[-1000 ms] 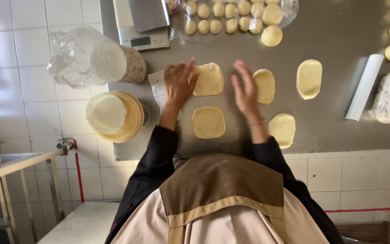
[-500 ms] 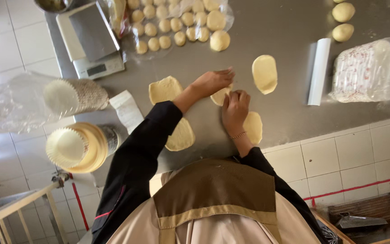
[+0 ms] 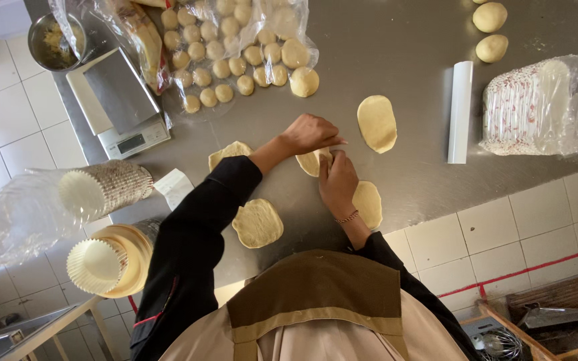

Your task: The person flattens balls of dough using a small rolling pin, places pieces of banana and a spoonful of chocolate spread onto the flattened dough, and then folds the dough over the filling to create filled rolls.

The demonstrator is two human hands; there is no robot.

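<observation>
Head view, looking straight down on a grey steel worktop point(image 3: 403, 87).

Centre of frame: both hands meet over one pale flattened oval of dough point(image 3: 310, 162). Left hand point(image 3: 310, 133) lies above it, fingers curled and drawn together, fingertips pinching the dough's upper edge. Right hand point(image 3: 338, 180) comes from below, fingers close together and bent onto the same piece (thumb not clearly seen). The two hands touch or nearly touch at the fingertips.

Around them, other flattened dough ovals: one at the left hand's wrist point(image 3: 230, 153), one lower centre point(image 3: 257, 222), one half under the right wrist point(image 3: 368, 203), one apart to the upper right point(image 3: 377, 123).

Top centre: clear plastic bag of small round dough balls point(image 3: 235, 47), a few spilling at its lower edge. Upper left: white digital kitchen scale point(image 3: 118, 103) and a small metal bowl point(image 3: 51, 41). Left edge: stacks of white fluted paper baking cups, one in plastic wrap point(image 3: 105, 187), one below it point(image 3: 105, 264). Right: white plastic scraper point(image 3: 460, 111), beside a bagged stack of patterned paper cups point(image 3: 536, 103). Top right corner: two loose dough balls point(image 3: 490, 30).

Bottom: black sleeves, tan apron.
</observation>
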